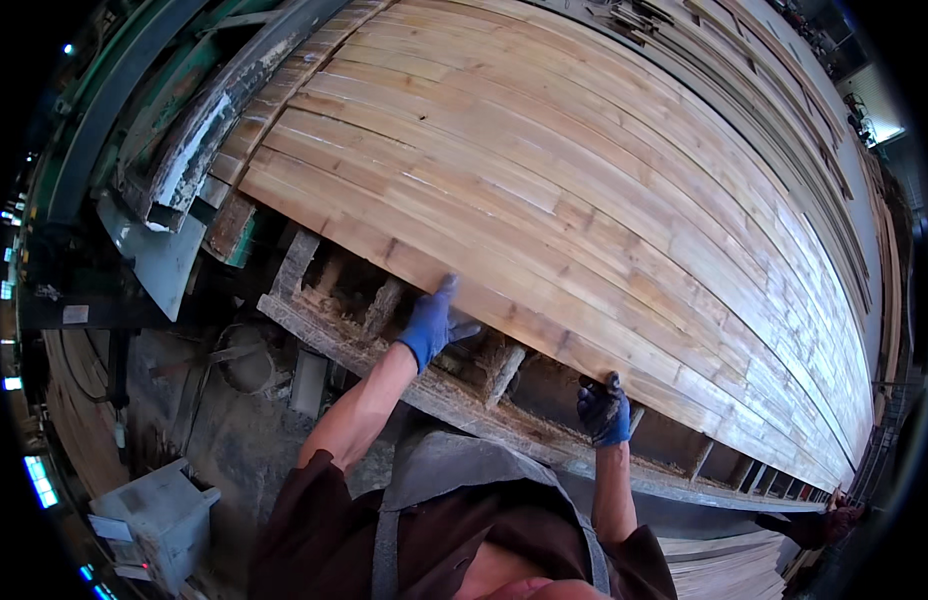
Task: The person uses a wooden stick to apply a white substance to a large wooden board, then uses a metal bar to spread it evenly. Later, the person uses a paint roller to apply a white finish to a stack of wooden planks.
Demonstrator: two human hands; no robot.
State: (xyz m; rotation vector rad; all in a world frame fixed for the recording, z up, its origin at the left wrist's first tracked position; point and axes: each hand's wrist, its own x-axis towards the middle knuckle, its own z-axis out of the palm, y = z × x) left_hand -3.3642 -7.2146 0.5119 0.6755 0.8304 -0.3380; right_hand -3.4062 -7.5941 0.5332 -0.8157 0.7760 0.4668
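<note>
A broad panel of pale wooden strips [504, 190] lies in front of me, its near edge sloping down to the right. My left hand [431, 325], in a blue glove, is at this edge, a finger stretched onto the nearest wooden strip [524, 318] and the thumb apart below it. Farther right, my right hand [604, 410], in a blue glove with dark finger coating, has its fingers bent against the same strip's edge. What the undersides of the fingers touch is hidden. Below the edge runs a dusty frame [464, 400] with crosspieces.
A worn metal beam [199, 150] and green machinery [149, 130] stand at the far left. A grey box [159, 525] is at lower left. Long loose strips [754, 100] lie beyond the panel, with stacked boards [724, 565] at lower right. Another person [829, 522] is at the right.
</note>
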